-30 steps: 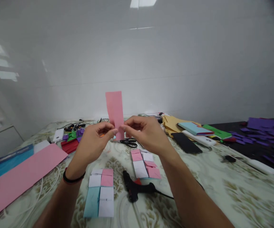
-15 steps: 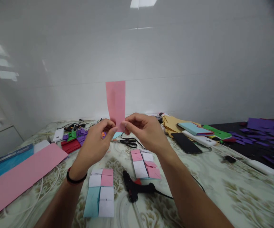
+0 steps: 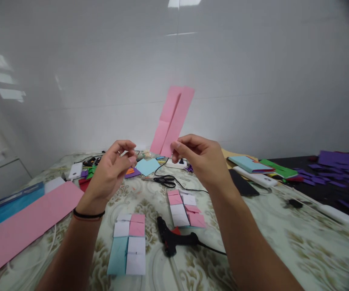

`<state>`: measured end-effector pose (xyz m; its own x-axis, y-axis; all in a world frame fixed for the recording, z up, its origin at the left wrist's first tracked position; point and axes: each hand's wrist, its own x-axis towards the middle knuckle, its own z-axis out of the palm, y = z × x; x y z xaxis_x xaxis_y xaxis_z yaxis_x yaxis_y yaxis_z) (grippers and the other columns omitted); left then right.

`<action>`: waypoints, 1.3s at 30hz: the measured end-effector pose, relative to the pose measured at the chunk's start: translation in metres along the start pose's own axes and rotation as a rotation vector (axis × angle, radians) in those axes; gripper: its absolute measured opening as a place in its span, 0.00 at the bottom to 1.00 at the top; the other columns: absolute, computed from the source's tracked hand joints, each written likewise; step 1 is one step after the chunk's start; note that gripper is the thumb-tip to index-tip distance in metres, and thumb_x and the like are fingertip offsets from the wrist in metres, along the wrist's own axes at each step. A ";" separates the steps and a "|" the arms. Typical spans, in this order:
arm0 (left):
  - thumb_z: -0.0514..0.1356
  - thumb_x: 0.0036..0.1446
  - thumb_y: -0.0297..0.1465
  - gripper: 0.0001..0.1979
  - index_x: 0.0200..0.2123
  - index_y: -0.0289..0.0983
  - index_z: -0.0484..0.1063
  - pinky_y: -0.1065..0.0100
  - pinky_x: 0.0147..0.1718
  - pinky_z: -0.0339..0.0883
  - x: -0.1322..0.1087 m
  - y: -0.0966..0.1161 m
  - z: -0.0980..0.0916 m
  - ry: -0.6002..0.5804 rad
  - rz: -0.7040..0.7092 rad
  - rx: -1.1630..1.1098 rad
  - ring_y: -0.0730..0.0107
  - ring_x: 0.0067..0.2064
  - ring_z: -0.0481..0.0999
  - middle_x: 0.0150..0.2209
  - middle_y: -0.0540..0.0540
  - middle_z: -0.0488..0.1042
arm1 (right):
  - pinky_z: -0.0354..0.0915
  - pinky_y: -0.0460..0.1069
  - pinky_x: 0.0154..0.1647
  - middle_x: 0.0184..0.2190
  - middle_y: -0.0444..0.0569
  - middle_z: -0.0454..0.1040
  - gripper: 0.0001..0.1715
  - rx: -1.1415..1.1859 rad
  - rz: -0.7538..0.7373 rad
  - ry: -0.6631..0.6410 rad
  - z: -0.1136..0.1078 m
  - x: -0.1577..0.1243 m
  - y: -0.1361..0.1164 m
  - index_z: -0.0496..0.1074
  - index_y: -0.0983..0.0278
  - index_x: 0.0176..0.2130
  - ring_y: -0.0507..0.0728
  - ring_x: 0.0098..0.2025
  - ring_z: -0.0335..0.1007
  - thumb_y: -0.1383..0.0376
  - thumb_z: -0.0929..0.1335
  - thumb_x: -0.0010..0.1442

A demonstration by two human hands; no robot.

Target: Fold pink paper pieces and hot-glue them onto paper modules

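A strip of pink paper (image 3: pixel 174 117), folded so that two long flaps meet along its middle, is held up tilted over the table. My right hand (image 3: pixel 198 157) pinches its lower right corner between thumb and fingers. To the left, my left hand (image 3: pixel 114 165) is apart from the paper, its fingers loosely bent and separated with nothing in them. Below the hands lie two panels of folded paper squares, a blue, white and pink panel (image 3: pixel 128 244) and a pink and white panel (image 3: pixel 184 210). A black glue gun (image 3: pixel 174 238) rests on the table between them.
Black scissors (image 3: pixel 164 180) and light blue paper (image 3: pixel 148 166) lie farther back. A long pink sheet (image 3: pixel 32 226) covers the left side. At the right are a black phone (image 3: pixel 243 184), a white power strip (image 3: pixel 255 176), stacked coloured paper (image 3: pixel 250 163) and scattered purple pieces (image 3: pixel 341 169).
My left hand has let go of the pink paper and moved left. My right hand has moved it right and turned it, so its flapped side now shows.
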<state>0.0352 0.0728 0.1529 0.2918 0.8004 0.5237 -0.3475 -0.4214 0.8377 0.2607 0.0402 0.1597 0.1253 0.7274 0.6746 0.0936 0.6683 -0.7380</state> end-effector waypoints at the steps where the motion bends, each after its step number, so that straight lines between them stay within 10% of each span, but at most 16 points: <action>1: 0.71 0.53 0.26 0.13 0.42 0.38 0.76 0.73 0.35 0.66 -0.001 0.001 0.000 -0.025 -0.007 -0.033 0.74 0.35 0.68 0.38 0.49 0.69 | 0.73 0.49 0.31 0.21 0.44 0.76 0.12 0.001 0.002 0.002 0.000 0.000 0.000 0.77 0.63 0.30 0.52 0.25 0.73 0.59 0.76 0.60; 15: 0.71 0.45 0.19 0.19 0.35 0.39 0.68 0.76 0.33 0.66 -0.004 0.010 0.002 -0.116 0.048 -0.154 0.75 0.36 0.63 0.37 0.51 0.60 | 0.71 0.49 0.32 0.21 0.43 0.77 0.09 0.042 -0.014 -0.009 -0.002 -0.001 -0.003 0.78 0.63 0.30 0.51 0.25 0.73 0.61 0.75 0.60; 23: 0.70 0.41 0.26 0.16 0.36 0.38 0.74 0.67 0.42 0.73 0.025 -0.037 -0.037 -0.016 0.023 0.376 0.63 0.46 0.75 0.44 0.45 0.72 | 0.69 0.47 0.31 0.22 0.43 0.77 0.11 0.027 0.024 -0.127 -0.002 0.000 -0.001 0.77 0.64 0.29 0.50 0.26 0.72 0.61 0.75 0.60; 27: 0.68 0.45 0.25 0.08 0.31 0.35 0.75 0.69 0.29 0.69 0.031 -0.051 -0.048 0.107 -0.034 0.452 0.66 0.32 0.78 0.36 0.45 0.76 | 0.68 0.48 0.33 0.23 0.43 0.76 0.14 -0.026 0.065 -0.224 -0.003 0.002 0.003 0.76 0.64 0.29 0.51 0.27 0.72 0.58 0.74 0.61; 39: 0.73 0.48 0.22 0.16 0.42 0.37 0.80 0.86 0.16 0.63 0.000 0.013 -0.009 -0.047 0.048 -0.234 0.78 0.35 0.76 0.44 0.46 0.73 | 0.70 0.46 0.29 0.24 0.39 0.74 0.12 0.056 0.034 -0.179 0.006 0.000 0.016 0.68 0.62 0.32 0.50 0.26 0.72 0.64 0.75 0.60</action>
<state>0.0230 0.0707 0.1623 0.3094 0.7585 0.5736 -0.5575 -0.3439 0.7556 0.2558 0.0516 0.1481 -0.0504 0.7622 0.6454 0.0365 0.6472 -0.7614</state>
